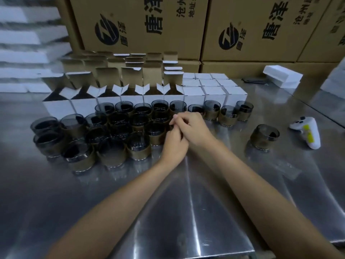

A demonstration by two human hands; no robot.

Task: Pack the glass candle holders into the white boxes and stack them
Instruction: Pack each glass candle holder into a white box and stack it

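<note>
The candle holders (139, 146) are smoky grey glass, each with a dull gold band round its lower half. The boxes (194, 94) behind them are white outside — their raised flaps show plain brown inside. The far cartons (141, 25) are tan with black logos and lettering. The table (205, 202) is streaked silver. At right, a white controller (306, 131) carries a yellow label.

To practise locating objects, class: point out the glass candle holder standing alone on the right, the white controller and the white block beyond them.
Lone glass candle holder (261, 141), head view, its banded side wall.
White controller (306, 132), head view, middle of its body.
White block (280, 72), head view, its top face.
</note>
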